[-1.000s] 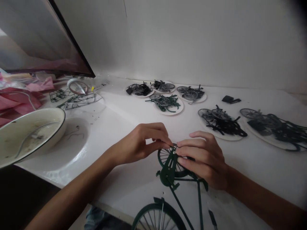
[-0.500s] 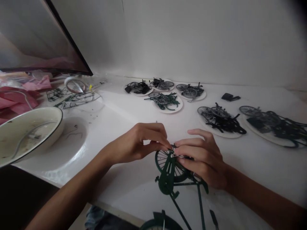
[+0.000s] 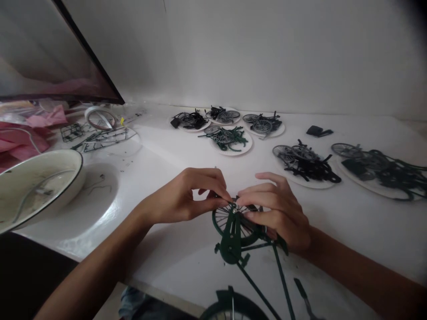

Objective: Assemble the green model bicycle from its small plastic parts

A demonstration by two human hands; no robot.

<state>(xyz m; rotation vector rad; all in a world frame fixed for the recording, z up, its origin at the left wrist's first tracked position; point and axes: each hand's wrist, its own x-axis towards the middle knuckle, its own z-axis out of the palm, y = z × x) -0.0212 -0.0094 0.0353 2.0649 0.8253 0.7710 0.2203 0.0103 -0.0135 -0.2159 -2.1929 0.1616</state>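
A green model bicycle (image 3: 230, 249) lies on its side at the table's front edge, its front part running out of the bottom of the view. Its far wheel (image 3: 218, 220) lies between my hands, with a small silvery screw or nut at the hub, by the tip of the chain guard. My left hand (image 3: 183, 195) pinches thumb and forefinger together at that hub; whatever is between the fingertips is too small to make out. From the right, my right hand (image 3: 283, 213) grips the wheel and frame around the hub, its little-used upper finger raised.
Behind are paper plates (image 3: 247, 149) heaped with black, grey and green bicycle parts. An enamel basin (image 3: 75, 178) stands at left, near a tape roll (image 3: 87, 119), parts frames (image 3: 105, 140) and pink wrapping (image 3: 25, 144). A dark screen (image 3: 66, 66) leans over the left corner.
The view has shifted slightly. My right fingers have moved a little at the hub, and the thin silvery piece beside them shows less. My left hand keeps its pinch there.
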